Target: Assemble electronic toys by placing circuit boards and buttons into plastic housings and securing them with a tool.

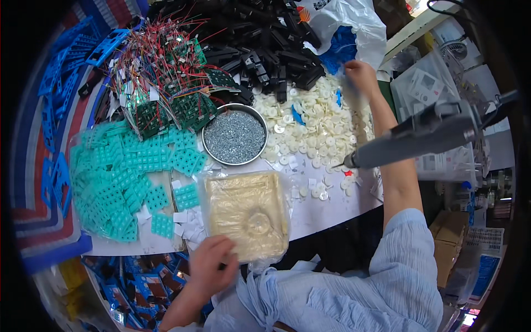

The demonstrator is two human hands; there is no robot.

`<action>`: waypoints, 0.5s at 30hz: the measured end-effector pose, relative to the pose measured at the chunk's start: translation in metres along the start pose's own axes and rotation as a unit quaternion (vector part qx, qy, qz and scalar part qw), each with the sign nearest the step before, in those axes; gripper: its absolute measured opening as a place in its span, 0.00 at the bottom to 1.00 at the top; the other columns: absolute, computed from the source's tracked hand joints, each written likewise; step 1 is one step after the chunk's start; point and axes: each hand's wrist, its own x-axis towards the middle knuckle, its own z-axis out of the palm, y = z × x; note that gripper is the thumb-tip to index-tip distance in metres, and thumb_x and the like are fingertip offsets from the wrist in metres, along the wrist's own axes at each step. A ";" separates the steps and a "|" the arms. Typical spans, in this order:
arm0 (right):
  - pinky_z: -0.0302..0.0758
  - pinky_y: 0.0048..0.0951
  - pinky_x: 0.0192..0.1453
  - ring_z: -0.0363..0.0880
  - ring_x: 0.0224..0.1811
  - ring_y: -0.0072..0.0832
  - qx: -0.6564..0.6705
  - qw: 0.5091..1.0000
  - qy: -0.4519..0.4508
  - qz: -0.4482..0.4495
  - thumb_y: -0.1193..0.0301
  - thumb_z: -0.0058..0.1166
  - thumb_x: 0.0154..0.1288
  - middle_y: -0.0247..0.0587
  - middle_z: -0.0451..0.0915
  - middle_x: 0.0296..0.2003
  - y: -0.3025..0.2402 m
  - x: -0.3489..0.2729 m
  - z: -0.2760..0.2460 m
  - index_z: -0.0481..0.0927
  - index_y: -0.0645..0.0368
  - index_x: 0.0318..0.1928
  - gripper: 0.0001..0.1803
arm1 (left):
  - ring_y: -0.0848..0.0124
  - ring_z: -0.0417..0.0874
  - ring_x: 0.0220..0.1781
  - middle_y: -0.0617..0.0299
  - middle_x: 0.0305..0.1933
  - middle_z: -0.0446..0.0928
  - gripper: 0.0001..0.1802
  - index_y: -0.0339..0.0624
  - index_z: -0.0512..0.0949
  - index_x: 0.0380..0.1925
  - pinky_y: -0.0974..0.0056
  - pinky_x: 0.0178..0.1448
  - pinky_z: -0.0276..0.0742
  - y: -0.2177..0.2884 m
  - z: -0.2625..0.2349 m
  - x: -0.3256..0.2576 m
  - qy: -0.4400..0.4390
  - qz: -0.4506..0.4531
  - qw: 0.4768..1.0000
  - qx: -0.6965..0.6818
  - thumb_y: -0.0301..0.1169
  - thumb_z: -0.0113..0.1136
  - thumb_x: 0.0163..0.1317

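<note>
A beige square pad wrapped in clear plastic (249,207), with a round raised spot, lies at the table's near edge. At its lower left corner is my left hand (213,264), fingers curled toward the thumb; what they may hold is hidden. My right hand (362,80) reaches far right, closed, beside a blue piece (338,50) in a white plastic bag (362,25). A blur under its fingers hides what it grips. Below it spreads a heap of cream round plastic discs (315,127). A grey electric screwdriver (420,135) hangs in front of my right forearm.
A round metal dish of small screws (235,134) stands mid-table. Left of it lie teal rubber keypads (121,177) and wired green circuit boards (188,110). Black plastic housings (260,50) are piled behind. Blue frames (55,110) line the left; blue-brown parts (138,288) lie below the table edge.
</note>
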 end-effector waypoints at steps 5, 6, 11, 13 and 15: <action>0.78 0.44 0.58 0.83 0.53 0.53 -0.151 0.987 0.014 0.046 0.60 0.65 0.62 0.56 0.84 0.51 -0.019 0.034 0.045 0.81 0.55 0.59 0.27 | 0.52 0.86 0.42 0.52 0.45 0.82 0.21 0.41 0.79 0.49 0.55 0.43 0.82 0.004 0.030 0.024 -0.046 0.071 0.995 0.049 0.26 0.70 0.53; 0.77 0.46 0.59 0.82 0.55 0.54 -0.156 0.986 -0.024 0.049 0.59 0.65 0.61 0.57 0.83 0.52 -0.028 0.039 0.061 0.80 0.55 0.61 0.28 | 0.52 0.86 0.42 0.52 0.45 0.82 0.21 0.41 0.79 0.49 0.55 0.43 0.82 0.002 0.030 0.021 -0.038 0.069 0.995 0.056 0.26 0.70 0.53; 0.76 0.40 0.61 0.82 0.57 0.46 -0.098 0.971 0.179 -0.127 0.59 0.68 0.62 0.53 0.83 0.56 -0.028 0.014 0.026 0.78 0.63 0.62 0.32 | 0.53 0.86 0.42 0.53 0.44 0.83 0.21 0.41 0.80 0.48 0.55 0.42 0.82 -0.002 0.024 0.014 -0.023 0.065 0.996 0.055 0.25 0.70 0.52; 0.75 0.25 0.56 0.80 0.54 0.29 0.207 0.968 0.141 0.036 0.62 0.67 0.67 0.45 0.82 0.56 -0.070 -0.049 -0.021 0.78 0.62 0.62 0.28 | 0.55 0.85 0.38 0.54 0.43 0.83 0.21 0.40 0.80 0.49 0.57 0.39 0.82 -0.005 0.024 0.012 0.005 0.074 0.997 0.004 0.26 0.71 0.53; 0.75 0.35 0.62 0.81 0.55 0.34 0.444 0.869 0.206 0.074 0.67 0.61 0.70 0.49 0.81 0.55 -0.031 -0.136 -0.075 0.78 0.65 0.61 0.23 | 0.59 0.85 0.35 0.54 0.42 0.82 0.20 0.39 0.80 0.49 0.60 0.37 0.80 -0.004 0.022 0.015 -0.028 0.064 0.995 -0.077 0.27 0.71 0.55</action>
